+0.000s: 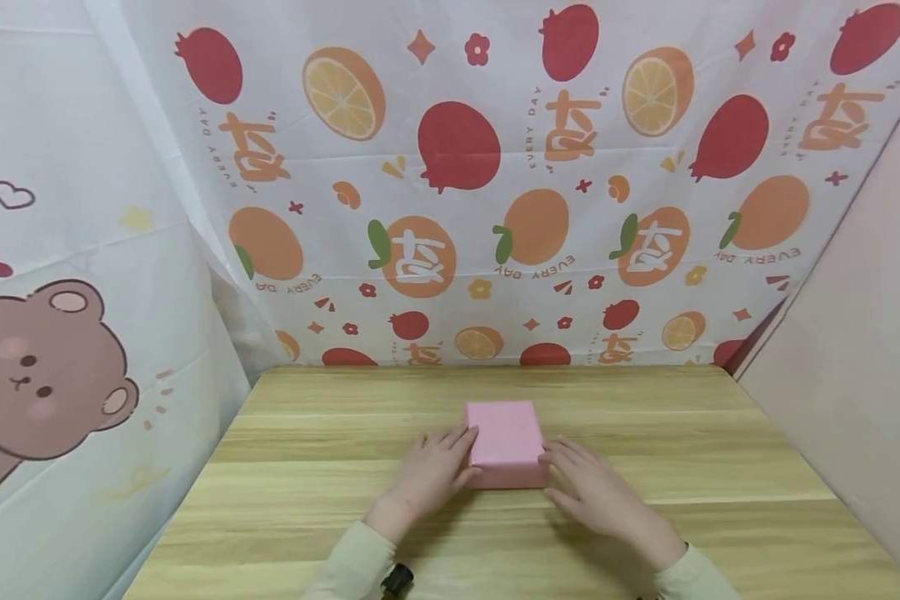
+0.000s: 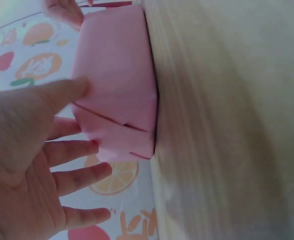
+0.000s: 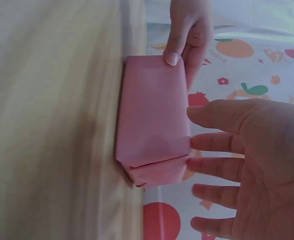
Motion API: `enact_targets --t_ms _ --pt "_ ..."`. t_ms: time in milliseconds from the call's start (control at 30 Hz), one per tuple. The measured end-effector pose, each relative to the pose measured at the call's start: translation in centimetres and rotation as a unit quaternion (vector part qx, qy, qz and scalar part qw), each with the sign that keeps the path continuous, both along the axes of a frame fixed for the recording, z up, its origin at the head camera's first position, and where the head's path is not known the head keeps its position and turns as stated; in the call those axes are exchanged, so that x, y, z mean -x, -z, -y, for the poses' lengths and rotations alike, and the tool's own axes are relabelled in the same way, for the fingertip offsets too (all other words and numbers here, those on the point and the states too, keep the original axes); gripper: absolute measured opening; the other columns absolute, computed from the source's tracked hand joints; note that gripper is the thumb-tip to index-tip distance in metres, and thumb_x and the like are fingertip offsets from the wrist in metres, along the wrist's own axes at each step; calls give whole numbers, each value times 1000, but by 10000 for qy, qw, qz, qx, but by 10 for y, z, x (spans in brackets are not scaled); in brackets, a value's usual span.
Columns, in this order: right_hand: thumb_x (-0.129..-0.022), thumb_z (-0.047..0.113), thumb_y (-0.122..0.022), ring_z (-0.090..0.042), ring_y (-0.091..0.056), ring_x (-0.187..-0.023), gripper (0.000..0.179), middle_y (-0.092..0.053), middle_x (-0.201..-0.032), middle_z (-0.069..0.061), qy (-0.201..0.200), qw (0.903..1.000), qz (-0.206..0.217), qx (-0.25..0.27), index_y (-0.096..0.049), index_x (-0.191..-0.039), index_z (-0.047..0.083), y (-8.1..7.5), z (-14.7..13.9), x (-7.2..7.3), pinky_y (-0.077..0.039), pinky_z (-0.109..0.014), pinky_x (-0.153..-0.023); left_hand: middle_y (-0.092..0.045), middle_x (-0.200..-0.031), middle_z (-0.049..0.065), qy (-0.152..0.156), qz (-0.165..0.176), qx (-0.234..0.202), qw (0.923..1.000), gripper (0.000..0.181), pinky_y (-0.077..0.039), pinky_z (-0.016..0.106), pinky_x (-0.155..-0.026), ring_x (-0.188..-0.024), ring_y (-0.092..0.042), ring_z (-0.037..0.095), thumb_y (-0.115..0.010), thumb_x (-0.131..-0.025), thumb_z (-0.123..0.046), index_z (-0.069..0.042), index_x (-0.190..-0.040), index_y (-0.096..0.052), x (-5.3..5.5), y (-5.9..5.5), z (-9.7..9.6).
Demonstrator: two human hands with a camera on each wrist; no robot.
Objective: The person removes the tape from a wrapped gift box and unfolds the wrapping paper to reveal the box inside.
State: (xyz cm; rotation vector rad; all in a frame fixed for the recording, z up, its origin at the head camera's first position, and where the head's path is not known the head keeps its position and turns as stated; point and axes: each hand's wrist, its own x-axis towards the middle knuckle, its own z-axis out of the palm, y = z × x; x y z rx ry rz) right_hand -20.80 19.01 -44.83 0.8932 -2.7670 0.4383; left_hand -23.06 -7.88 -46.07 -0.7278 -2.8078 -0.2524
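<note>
A box wrapped in pink paper (image 1: 505,435) lies flat on the wooden table. Folded paper flaps show on its end (image 2: 118,131) in the left wrist view and on its other end (image 3: 159,172) in the right wrist view. My left hand (image 1: 433,468) is at the box's left side, fingers spread and nearly straight, with the thumb at the near edge. On the opposite side, my right hand (image 1: 594,492) has its fingers extended, fingertips right at the box's right edge and the thumb by the near corner. Neither hand curls round the box.
The wood-grain table (image 1: 307,467) runs back to a fruit-printed cloth (image 1: 457,208). A cloth with a bear print (image 1: 52,367) hangs on the left, and a pale panel (image 1: 862,358) stands on the right. Near the left sleeve is a small black object (image 1: 398,577).
</note>
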Motion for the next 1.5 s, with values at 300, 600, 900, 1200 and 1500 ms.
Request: enact_targets --t_ms 300,600,900,1200,1500 --pt "-84 32 -60 -24 -52 -113 37 -56 -122 -8 -62 9995 0 301 -57 -115 13 -17 12 17 -43 -44 -95 -49 -134 5 18 538 -974 9938 59 -38 47 -100 -120 -48 25 -44 -89 -49 -15 -136 -38 12 -11 7" --pt "-89 38 -52 -26 -41 -126 49 -47 -134 -7 642 9752 1094 1814 -46 -130 13 -28 29 41 -35 -47 -102 -43 -138 10 -719 1148 -2685 9537 55 -30 46 -106 -128 -38 29 -52 -88 -40 -12 -135 -40 24 -19 11" --pt "-88 41 -50 -33 -38 -126 55 -39 -139 -12 1994 9165 1718 3013 -37 -135 13 -11 31 62 -34 -52 -100 -46 -132 21 -1407 1965 -4230 8733 58 -43 48 -93 -113 -50 39 -53 -88 -40 -9 -135 -39 34 -5 -2" --pt "-88 31 -54 -34 -51 -113 55 -48 -129 -20 2415 8963 1958 3161 -40 -132 2 12 37 68 -41 -46 -95 -49 -127 25 -1501 2494 -4950 8187 56 -47 43 -89 -115 -49 35 -54 -88 -32 1 -131 -41 37 9 -15" --pt "-89 30 -53 -31 -56 -105 44 -60 -114 -18 2266 9086 1907 2946 -52 -121 0 19 41 66 -44 -44 -91 -60 -114 17 -1466 2724 -4732 8248 49 -50 27 -62 -88 -60 19 -52 -88 -32 -1 -126 -49 39 7 -17"
